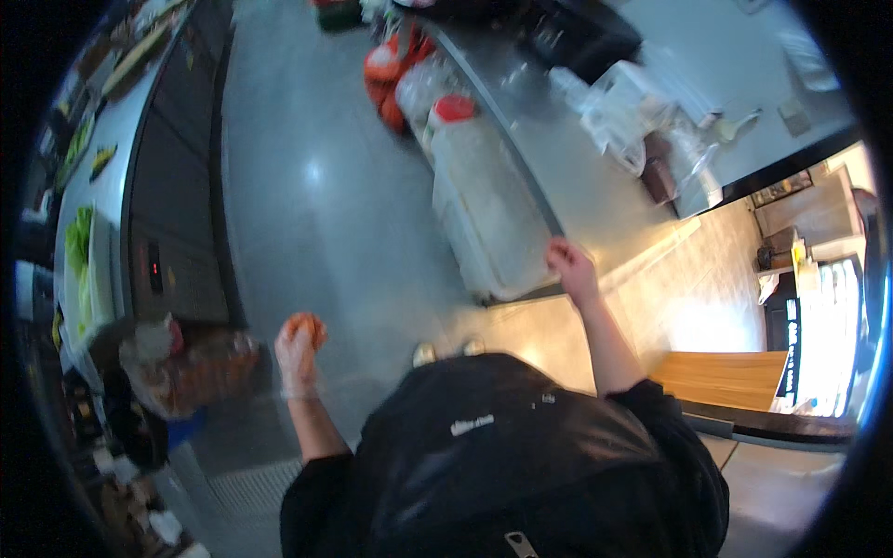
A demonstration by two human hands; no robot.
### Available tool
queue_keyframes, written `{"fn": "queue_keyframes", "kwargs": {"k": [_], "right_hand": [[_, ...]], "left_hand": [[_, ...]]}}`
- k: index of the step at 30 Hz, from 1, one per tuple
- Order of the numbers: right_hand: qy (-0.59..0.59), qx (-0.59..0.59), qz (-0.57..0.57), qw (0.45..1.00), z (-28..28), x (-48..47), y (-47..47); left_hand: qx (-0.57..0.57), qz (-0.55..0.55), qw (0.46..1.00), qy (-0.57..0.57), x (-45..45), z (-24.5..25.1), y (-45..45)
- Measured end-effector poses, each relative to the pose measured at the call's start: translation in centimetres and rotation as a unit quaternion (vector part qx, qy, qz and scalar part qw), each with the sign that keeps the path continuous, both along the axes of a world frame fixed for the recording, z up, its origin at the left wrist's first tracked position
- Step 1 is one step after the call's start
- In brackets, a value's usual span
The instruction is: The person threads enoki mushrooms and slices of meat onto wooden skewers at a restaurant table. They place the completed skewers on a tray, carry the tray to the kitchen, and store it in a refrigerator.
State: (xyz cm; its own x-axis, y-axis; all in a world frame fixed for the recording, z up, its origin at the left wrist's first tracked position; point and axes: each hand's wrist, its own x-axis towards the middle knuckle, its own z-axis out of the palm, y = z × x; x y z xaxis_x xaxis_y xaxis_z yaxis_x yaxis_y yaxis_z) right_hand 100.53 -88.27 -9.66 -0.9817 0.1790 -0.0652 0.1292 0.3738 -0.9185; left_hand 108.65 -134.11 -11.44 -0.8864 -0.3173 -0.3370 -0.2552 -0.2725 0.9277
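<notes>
My left hand, in a clear plastic glove, is closed around an orange item; blur hides exactly what it is. It is over the grey floor, to the right of a clear plastic bag with orange contents. My right hand is bare, with its fingers curled, beside the near end of a metal counter's edge. Whether those fingers grip the edge is unclear. Left of that edge lies a long whitish translucent container, a red lid at its far end.
Leafy greens fill a white tray on the left counter. Orange-red bags lie beyond the container. Crumpled plastic bags and a black container sit on the right counter. A wooden panel is at lower right.
</notes>
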Motion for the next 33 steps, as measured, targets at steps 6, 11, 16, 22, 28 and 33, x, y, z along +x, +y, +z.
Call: {"fn": "queue_keyframes", "kwargs": {"k": [6,11,16,22,28,33], "right_hand": [[0.044,-0.119,0.026,0.992,1.1,-8.9,-1.0],[0.068,0.023,0.022,0.997,0.5,-15.0,1.0],[0.094,0.037,0.03,0.994,-1.4,-21.5,4.0],[0.113,0.153,0.078,0.979,-2.3,-28.2,4.3],[0.133,0.167,0.125,0.969,-3.1,-33.0,3.0],[0.077,0.238,0.205,0.946,-1.9,-32.7,3.0]], "left_hand": [[-0.054,0.045,0.996,0.046,2.8,0.5,-0.6],[-0.066,0.136,0.988,0.003,4.2,2.2,1.2],[-0.013,0.213,0.977,-0.027,3.9,2.9,3.4],[-0.023,0.258,0.966,-0.019,4.2,3.0,5.9],[-0.018,0.295,0.954,-0.039,4.4,3.8,8.1],[-0.103,0.288,0.95,-0.061,4.1,4.8,9.1]]}}
